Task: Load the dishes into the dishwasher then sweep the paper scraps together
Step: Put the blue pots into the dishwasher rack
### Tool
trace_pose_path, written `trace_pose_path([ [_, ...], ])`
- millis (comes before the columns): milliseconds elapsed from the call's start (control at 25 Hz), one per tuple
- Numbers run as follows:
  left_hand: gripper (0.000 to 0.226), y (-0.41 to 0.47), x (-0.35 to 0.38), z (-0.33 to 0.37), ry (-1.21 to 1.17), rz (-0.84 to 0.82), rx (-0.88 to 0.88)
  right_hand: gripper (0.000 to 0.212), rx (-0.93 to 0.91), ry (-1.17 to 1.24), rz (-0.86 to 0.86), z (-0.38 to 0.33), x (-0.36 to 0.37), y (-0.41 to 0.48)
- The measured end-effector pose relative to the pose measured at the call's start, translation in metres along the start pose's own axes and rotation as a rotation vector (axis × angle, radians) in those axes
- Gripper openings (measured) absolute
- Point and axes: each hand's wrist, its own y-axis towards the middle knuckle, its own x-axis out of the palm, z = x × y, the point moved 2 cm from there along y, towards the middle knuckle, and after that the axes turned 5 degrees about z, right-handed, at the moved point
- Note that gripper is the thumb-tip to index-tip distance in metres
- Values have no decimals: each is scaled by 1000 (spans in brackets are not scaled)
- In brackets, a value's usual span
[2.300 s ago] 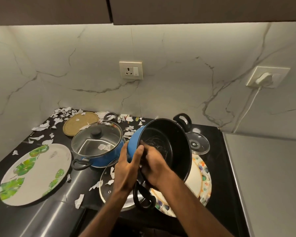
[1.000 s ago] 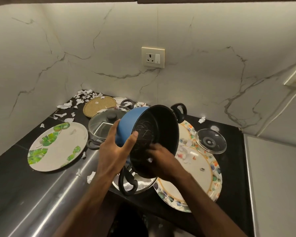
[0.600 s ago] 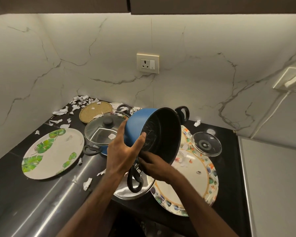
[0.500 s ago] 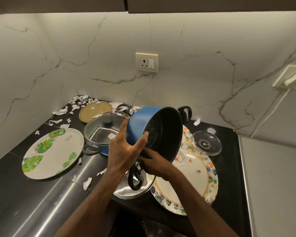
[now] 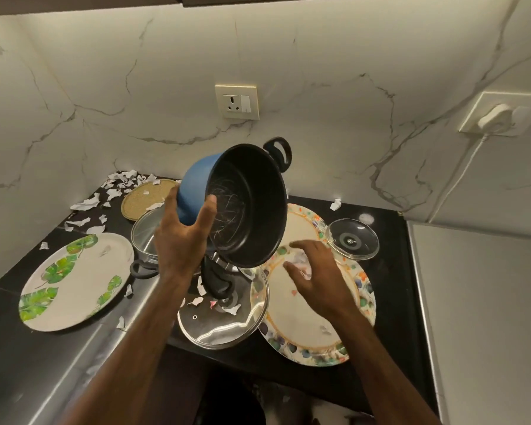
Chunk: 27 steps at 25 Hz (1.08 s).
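Right hand [image 5: 311, 279] now out of the blue pot [image 5: 242, 204], fingers spread, empty, left hand [image 5: 181, 240] gripping pot's rim, tilted.

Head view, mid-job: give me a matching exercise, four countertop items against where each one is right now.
Items:
1. blue pot with black interior
2. white plate with green leaf print
3. small clear glass lid
4. round tan woven mat

Places:
A. back, by the paper scraps
B. tilted in the left hand
C. flat at far left
D. right of the floral-rimmed plate

Pairs: 1-B, 2-C, 3-D, 4-A
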Motion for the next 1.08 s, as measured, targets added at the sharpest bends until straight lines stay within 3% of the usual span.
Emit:
trace_pose_path([
  [160,82,-20,3,-1,-108,-63,-107,64,-355,97,-12,-69,11,-53],
  [280,75,-39,8,-1,-151,-140,-183,67,-454,-8,36,-107,26,-89],
  [560,107,-77,2,-9,-294,-348,-361,64,-260,-345,330,-133,49,-150],
  [680,102,-105,2,-1,-398,-469,-430,64,-67,-352,469,-133,39,-180],
  [840,92,-148,12,20,-426,-512,-434,50,151,-369,589,-118,14,-214],
  [960,102,-179,23,34,-464,-510,-464,45,199,-335,667,-108,-3,-240],
  [1080,115,-220,29,58,-505,-543,-377,39,269,-194,799,-99,-27,-273],
])
